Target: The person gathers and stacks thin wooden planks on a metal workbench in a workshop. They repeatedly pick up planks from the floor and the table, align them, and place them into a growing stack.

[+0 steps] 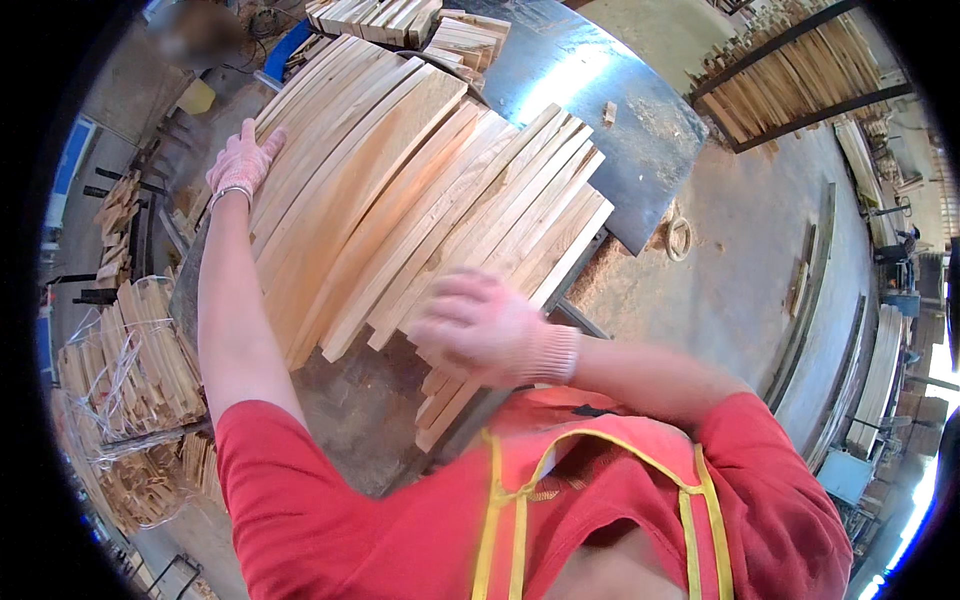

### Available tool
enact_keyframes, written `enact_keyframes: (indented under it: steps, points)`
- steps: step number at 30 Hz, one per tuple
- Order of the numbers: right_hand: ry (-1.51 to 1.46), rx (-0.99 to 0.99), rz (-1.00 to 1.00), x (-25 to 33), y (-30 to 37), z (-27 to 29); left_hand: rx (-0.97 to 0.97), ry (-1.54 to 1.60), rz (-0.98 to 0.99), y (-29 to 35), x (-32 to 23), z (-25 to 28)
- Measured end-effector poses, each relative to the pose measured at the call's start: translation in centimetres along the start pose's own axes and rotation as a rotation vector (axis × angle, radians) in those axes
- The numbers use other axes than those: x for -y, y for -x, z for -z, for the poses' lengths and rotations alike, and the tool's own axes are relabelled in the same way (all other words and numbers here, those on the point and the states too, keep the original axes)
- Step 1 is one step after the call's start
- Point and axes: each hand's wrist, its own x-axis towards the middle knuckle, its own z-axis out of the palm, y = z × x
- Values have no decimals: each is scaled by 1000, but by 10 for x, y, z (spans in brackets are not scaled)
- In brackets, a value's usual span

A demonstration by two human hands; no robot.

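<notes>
A broad row of pale wooden strips lies side by side in front of me, their near ends uneven. My left hand, in a pinkish knit glove, rests at the far left edge of the row with its fingers spread against the outermost strips. Over the near right ends of the strips is my right hand, gloved the same way. Motion blurs its fingers, so whether they grip a strip cannot be made out. Below it, a few shorter strip ends stick out toward me.
A shiny metal table with sawdust and a small wood scrap stands beyond the row. Stacked wood bundles sit at the back. A racked wood pile is far right; strapped bundles stand left. A ring lies on the floor.
</notes>
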Motion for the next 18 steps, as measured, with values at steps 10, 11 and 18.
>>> enact_keyframes:
  steps: [10, 11, 18]
  points:
    - [142, -115, -144, -49, 27, -21, 47, 31, -49, -36, 8, 4]
    - [125, -128, -135, -51, 22, -24, 48, 38, -63, -46, 11, 3]
    - [50, -143, -88, -66, -14, -39, 62, 64, -84, -104, 43, -4]
